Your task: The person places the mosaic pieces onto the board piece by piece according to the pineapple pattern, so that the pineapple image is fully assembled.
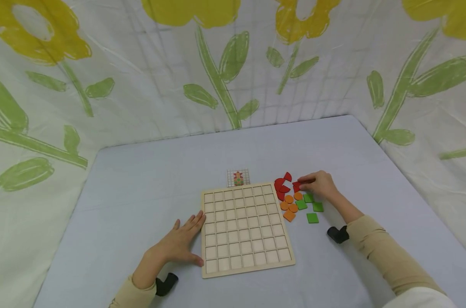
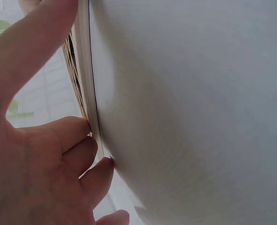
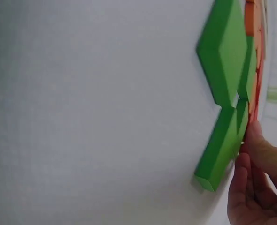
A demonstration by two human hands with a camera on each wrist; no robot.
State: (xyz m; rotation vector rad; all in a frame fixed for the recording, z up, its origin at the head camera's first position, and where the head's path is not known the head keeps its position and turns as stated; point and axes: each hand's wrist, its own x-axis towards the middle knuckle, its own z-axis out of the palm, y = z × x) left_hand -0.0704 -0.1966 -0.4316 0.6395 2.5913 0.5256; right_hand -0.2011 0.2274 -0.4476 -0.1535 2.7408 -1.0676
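Apparently at the step of picking up a red piece (image 1: 296,187).
Pinching it with the right hand (image 1: 320,185), to the right of the wooden grid board (image 1: 248,236), near orange pieces (image 1: 289,199) and green squares (image 1: 312,218); resting the left hand (image 1: 182,242), with fingers straight, against the board's left edge. Next, probably needing to lift without disturbing the neighbouring red shapes (image 1: 280,184).

Worktop (image 1: 148,179) pale grey-blue, far corners rounded. White sheeting (image 1: 140,98) behind it and at both sides, faintly creased. Pattern: large yellow flowers (image 1: 190,13), cropped along the top; slanting green stems (image 1: 217,81), broad green leaves (image 1: 234,55).
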